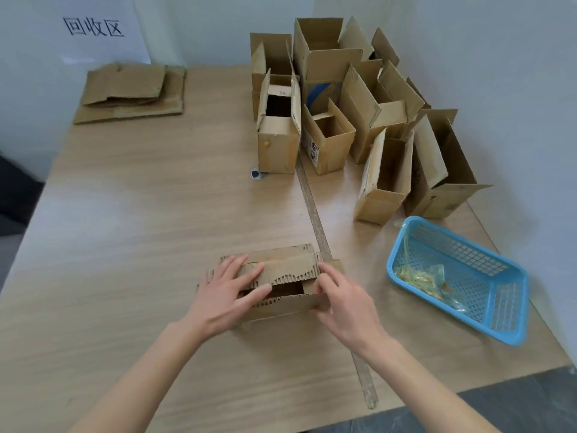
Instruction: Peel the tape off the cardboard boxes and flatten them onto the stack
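The left hand [229, 295] lies over the near-left part of a small cardboard box [281, 282]. Its fingers [249, 273] are nearly straight and spread, pressing flat on the torn top flap, with the thumb reaching across the dark opening in the middle. The right hand [343, 303] is at the box's right end; its fingers are curled and appear to pinch the flap edge at that corner, though the exact contact is partly hidden by the hand itself. The box sits on the counter [140, 214] near its front edge, its top flaps ragged, with corrugated ridges showing.

A long strip of tape [315, 214] runs along the counter from the far boxes, passes just behind the right hand, and ends near the front edge. To the right, well apart from the hands, a blue plastic basket [499, 310] holds crumpled clear and yellowish tape scraps [421, 276].

At the far right, a cluster of open boxes [343, 114] stands upright with flaps raised, crowded together against the wall. At the far left corner lies the stack of flattened cardboard [131, 92], below a white paper sign [93, 26] with dark characters on the wall. A small round dark hole [256, 174] is set in the counter just beside the nearest upright box.
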Demonstrator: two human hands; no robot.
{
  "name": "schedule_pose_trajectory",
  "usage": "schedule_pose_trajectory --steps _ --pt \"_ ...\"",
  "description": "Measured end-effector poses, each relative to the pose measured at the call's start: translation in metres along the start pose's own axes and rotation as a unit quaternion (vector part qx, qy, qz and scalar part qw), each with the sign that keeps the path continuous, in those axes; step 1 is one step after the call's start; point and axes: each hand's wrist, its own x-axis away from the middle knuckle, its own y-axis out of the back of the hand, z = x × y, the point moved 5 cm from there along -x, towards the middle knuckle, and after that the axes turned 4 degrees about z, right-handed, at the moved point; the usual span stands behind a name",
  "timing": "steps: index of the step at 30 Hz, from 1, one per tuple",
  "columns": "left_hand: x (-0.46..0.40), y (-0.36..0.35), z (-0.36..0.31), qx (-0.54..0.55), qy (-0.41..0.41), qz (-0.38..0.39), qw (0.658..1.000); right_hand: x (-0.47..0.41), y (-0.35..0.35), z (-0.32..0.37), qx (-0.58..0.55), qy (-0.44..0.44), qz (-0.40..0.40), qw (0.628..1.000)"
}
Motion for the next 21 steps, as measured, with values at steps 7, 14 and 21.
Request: schedule_pose_trajectory --steps 7,14,21 --pt "0.0 -0.011 0.002 -0.009 0.055 0.002 0.998 0.031 -0.039 -0.007 -0.027 0.046 0.038 0.998" --pt "0.012 -0.028 -0.008 -0.005 0.056 -0.147 0.988 0.014 -0.009 -0.008 -0.102 -0.076 -0.041 0.991" --pt "0.015 -0.018 0.003 0.152 0.021 -0.162 0.975 -0.025 -0.006 0.012 -0.046 -0.193 -0.012 0.98"
